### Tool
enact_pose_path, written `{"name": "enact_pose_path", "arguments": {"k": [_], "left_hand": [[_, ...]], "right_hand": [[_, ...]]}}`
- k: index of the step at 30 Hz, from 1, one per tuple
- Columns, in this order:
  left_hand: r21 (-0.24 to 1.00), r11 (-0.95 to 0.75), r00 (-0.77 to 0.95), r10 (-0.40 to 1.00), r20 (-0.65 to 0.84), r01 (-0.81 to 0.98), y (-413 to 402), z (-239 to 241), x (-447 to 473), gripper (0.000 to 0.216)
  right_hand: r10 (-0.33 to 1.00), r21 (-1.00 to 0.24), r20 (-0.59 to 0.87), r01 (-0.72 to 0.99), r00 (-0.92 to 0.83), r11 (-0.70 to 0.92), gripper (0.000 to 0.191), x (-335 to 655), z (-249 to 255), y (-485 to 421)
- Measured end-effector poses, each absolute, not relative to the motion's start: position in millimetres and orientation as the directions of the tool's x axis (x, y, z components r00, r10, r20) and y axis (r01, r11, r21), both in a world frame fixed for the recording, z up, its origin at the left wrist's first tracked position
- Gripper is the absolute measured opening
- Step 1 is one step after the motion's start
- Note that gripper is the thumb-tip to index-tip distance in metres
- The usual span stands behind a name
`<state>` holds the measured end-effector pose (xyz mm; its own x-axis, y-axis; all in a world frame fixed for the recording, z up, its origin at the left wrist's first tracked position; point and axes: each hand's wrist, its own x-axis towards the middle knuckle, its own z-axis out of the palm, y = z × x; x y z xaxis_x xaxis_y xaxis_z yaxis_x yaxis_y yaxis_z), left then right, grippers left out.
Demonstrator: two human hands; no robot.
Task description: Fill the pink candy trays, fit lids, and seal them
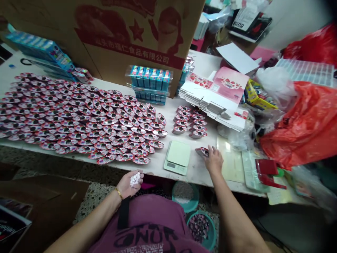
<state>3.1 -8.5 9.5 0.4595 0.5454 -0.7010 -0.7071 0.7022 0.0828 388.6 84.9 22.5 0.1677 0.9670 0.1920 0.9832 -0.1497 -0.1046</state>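
The right hand [213, 160] has its grip against a foil-lidded cup [201, 151] on the bench [196, 170], just left of the fingertips; whether it clasps cannot be told. The left hand [130, 183] is farther off, its grip cupped around white pellets [135, 178].

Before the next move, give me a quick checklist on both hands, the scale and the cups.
1. Left hand holds white pellets in cupped palm: ok.
2. Right hand touches single cup: ok; firm grip: cannot tell.
3. Scale platform bare: ok.
4. Scale display readable: cannot tell, too small.
5. Small cup group apart from big cup spread: ok.
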Motion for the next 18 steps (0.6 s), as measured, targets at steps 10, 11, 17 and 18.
{"name": "enact_pose_path", "arguments": {"k": [10, 11, 17, 18], "left_hand": [[0.079, 0.7, 0.482, 0.565, -0.67, -0.71, 4.7, 31.3, 50.1, 0.016], [0.09, 0.693, 0.484, 0.584, -0.651, -0.715, 5.7, 32.3, 53.5, 0.017], [0.09, 0.703, 0.517, 0.597, -0.613, -0.705, -1.1, 24.8, 59.6, 0.021], [0.09, 0.714, 0.515, 0.581, -0.631, -0.695, -4.7, 21.0, 60.0, 0.02]], "right_hand": [[0.957, -0.22, 0.122, 0.934, -0.262, 0.283, 0.042, 311.1, 43.4, 73.9], [0.955, -0.223, 0.103, 0.929, -0.28, 0.296, 0.042, 300.5, 43.8, 71.5], [0.898, -0.261, 0.178, 0.861, -0.402, 0.437, 0.037, 251.9, 49.4, 24.4], [0.854, -0.275, 0.152, 0.809, -0.497, 0.52, 0.034, 241.1, 50.4, 12.8]]}}
